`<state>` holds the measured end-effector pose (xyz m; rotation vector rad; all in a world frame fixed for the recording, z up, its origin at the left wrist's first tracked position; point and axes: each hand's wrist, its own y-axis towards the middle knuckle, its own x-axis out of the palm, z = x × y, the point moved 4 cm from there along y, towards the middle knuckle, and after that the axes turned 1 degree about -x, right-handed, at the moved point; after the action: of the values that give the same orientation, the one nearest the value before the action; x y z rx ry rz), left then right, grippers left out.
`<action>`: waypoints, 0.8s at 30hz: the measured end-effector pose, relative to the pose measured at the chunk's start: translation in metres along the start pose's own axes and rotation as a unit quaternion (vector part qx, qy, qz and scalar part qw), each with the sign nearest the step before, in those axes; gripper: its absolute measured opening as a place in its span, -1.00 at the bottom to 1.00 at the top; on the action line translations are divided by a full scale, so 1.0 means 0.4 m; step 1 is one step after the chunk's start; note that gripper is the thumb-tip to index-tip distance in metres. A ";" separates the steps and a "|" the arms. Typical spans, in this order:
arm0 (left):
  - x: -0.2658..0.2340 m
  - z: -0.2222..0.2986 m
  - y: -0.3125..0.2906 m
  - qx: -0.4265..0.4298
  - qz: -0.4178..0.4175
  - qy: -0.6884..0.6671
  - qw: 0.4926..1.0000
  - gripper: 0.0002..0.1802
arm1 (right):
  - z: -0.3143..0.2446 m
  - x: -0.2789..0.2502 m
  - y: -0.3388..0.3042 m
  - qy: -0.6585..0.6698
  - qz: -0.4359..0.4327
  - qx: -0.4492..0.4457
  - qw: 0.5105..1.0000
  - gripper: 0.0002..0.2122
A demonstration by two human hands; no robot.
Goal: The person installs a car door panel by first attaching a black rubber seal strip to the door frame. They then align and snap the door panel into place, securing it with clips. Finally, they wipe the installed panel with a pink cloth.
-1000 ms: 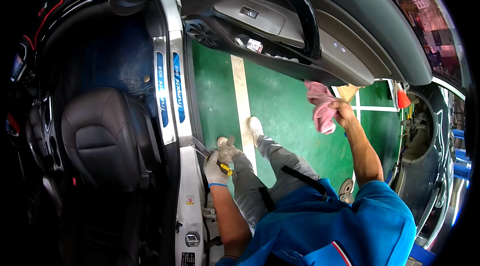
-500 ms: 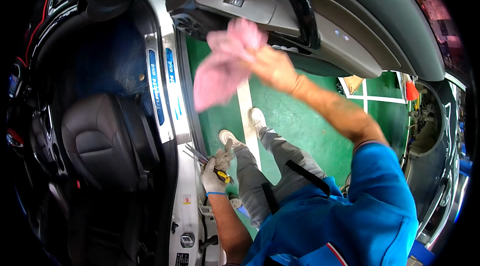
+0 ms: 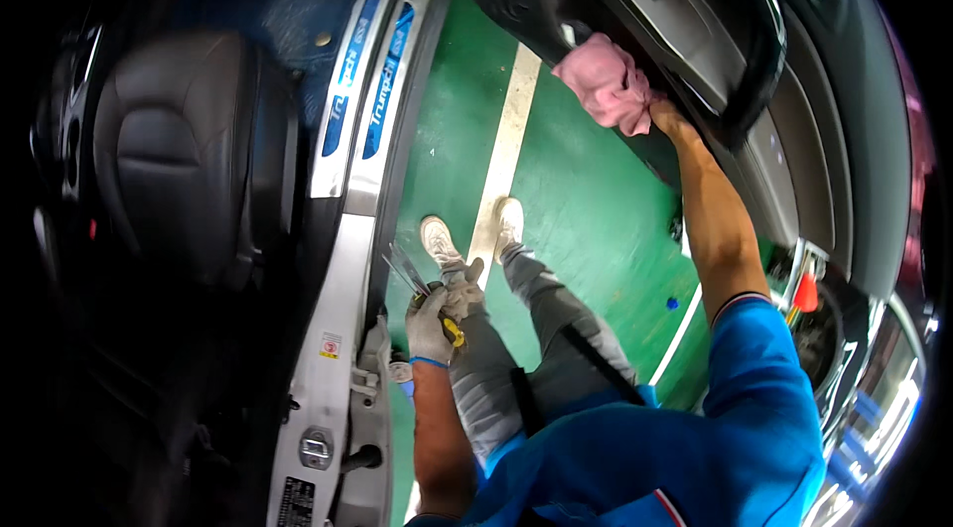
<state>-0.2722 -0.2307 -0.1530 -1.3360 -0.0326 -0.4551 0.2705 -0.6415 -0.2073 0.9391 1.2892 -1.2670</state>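
My right hand (image 3: 667,118), bare and closed, grips a crumpled pink cloth (image 3: 604,80). The cloth is at the lower storage pocket of the open car door (image 3: 784,170), and part of my fingers is hidden behind it. Low by the white door sill, my left hand (image 3: 429,330) wears a pale work glove with a blue cuff. It is closed around tools with thin metal shafts (image 3: 405,269) and a yellow-and-black handle (image 3: 454,332), which look like screwdrivers. A loose greyish work glove (image 3: 464,293) is bunched up in the same hand.
To the left lies the car's interior with a dark leather seat (image 3: 174,150). Metal sill plates with blue strips (image 3: 389,80) run along the opening. My feet stand on a green floor (image 3: 586,190) with a white line (image 3: 506,120). An orange-red object (image 3: 805,293) is at the right.
My right hand has carried the pink cloth rightward to the door's lower pocket. The view has turned, so car and door appear shifted. My left hand still holds the tools and glove.
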 end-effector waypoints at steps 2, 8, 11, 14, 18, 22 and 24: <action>0.005 -0.012 -0.002 0.004 -0.019 -0.009 1.000 -0.89 | 0.056 0.048 0.036 0.130 -0.110 0.019 0.985 -0.58; 0.016 0.026 -0.029 0.027 0.005 -0.039 0.999 -0.90 | -0.206 -0.222 -0.189 0.012 -0.017 0.018 1.000 -0.55; 0.074 0.063 -0.054 0.009 -0.026 -0.101 0.995 -0.90 | -0.423 -0.382 -0.352 0.006 0.155 -0.202 0.967 -0.40; 0.014 0.019 0.009 -0.001 -0.030 -0.025 0.999 -0.90 | -0.587 -0.375 -0.291 -0.110 0.110 -0.305 0.940 -0.38; 0.005 0.016 0.013 0.004 -0.013 0.009 1.000 -0.94 | -0.513 -0.285 -0.170 -0.226 0.050 -0.355 0.906 -0.74; 0.001 -0.016 0.036 -0.007 -0.059 -0.022 0.998 -0.96 | -0.366 -0.359 -0.207 0.089 0.053 -0.185 0.977 -0.79; 0.010 -0.030 0.037 -0.015 -0.073 -0.016 0.997 -0.93 | -0.309 -0.327 -0.214 -0.053 0.107 -0.195 0.973 -0.85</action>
<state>-0.2662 -0.2410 -0.1685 -1.3754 -0.1499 -0.5592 0.1865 -0.5141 -0.0793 0.6971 1.2570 -0.8440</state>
